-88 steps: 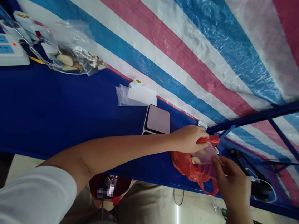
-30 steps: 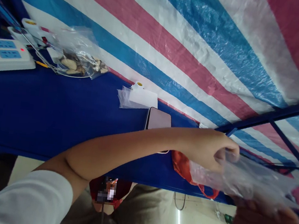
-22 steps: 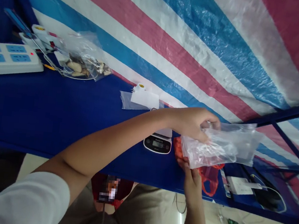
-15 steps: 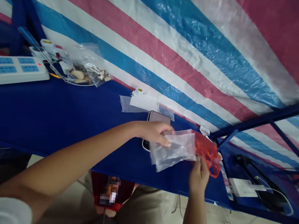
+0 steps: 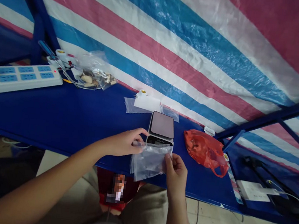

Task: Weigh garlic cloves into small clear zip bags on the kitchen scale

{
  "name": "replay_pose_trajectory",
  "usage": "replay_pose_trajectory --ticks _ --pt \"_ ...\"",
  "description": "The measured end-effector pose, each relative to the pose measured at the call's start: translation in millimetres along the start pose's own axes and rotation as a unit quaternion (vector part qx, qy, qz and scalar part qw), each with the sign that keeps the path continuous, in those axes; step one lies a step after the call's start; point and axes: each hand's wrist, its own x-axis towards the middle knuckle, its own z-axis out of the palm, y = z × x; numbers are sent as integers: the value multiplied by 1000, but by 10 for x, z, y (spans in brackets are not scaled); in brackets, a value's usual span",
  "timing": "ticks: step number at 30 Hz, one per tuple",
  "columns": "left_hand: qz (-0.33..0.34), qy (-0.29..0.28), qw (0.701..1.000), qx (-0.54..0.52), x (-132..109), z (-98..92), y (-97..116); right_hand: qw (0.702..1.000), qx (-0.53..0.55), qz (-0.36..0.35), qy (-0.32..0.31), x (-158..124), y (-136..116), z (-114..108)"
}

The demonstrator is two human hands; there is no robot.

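Note:
A clear plastic bag (image 5: 149, 164) hangs between my two hands, over the front edge of the blue table (image 5: 84, 119). My left hand (image 5: 127, 142) pinches its upper left corner, with the index finger stretched toward the digital scale (image 5: 162, 124). At the bag's right edge my right hand (image 5: 176, 171) grips it between thumb and fingers. The scale lies just behind the bag, its grey weighing plate bare and its dark display partly visible. To the right rests a red plastic bag (image 5: 202, 146), apart from both hands.
A white power strip (image 5: 21, 77) is at the left, beside a clear bag of brownish pieces (image 5: 94, 78) and cables. Behind the scale lie a white paper (image 5: 147, 103) and flat clear bags. A white box (image 5: 253, 191) sits at the right, and a striped tarp (image 5: 172, 57) rises behind.
Both hands have moved left with the clear bag, away from the red bag and to the front of the scale. The scale's plate is now uncovered. The view has shifted slightly.

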Motion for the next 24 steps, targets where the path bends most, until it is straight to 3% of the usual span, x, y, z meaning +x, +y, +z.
replay_pose_trajectory --ticks 4,7,9,11,13,18,24 --pt "-41 155 986 -44 -287 -236 -282 996 -59 -28 -55 -62 -151 394" --pt "-56 274 959 50 -463 -500 -434 971 -158 -179 -29 -103 -339 696" --pt "-45 343 923 167 -576 -633 -464 935 -196 -294 -10 -154 -451 887" --pt "-12 387 881 272 -679 -671 -463 904 -205 -373 -43 -221 -526 1080" --pt "12 382 858 345 -761 -606 -484 870 -227 -423 -113 -280 -553 1278" --pt "-32 267 852 449 -837 -308 -766 778 -360 -449 -253 -251 -420 1676" --pt "-42 274 816 507 -819 -274 -1004 740 -432 -436 -274 -127 -212 1784"
